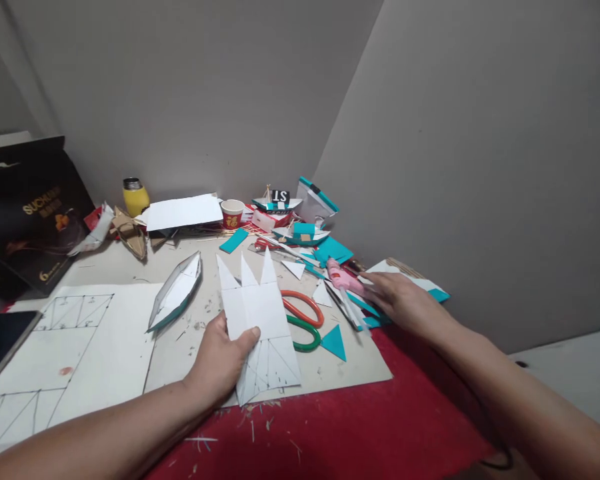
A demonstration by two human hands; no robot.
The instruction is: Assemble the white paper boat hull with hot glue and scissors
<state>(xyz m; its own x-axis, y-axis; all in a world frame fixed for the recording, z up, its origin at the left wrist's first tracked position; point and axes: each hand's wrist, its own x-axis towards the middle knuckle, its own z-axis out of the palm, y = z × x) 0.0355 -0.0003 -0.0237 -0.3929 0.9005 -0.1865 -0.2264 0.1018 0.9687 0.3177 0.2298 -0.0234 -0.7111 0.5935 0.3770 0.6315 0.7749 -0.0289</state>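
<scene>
White paper, creased and triple-spiked, sits in the left grip.

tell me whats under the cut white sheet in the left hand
From under the white sheet, an orange loop and a green loop stick out right. What joins them is covered, as are fingers of the left hand.

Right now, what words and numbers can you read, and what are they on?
"SUCHU", ending blurred: black cardboard box
"6": same box, near the bottom
"福": red-and-white paper cup
"ST", apparently upside down: small black flag
Too small or blurred: other box print, notes on the large white sheet
</scene>
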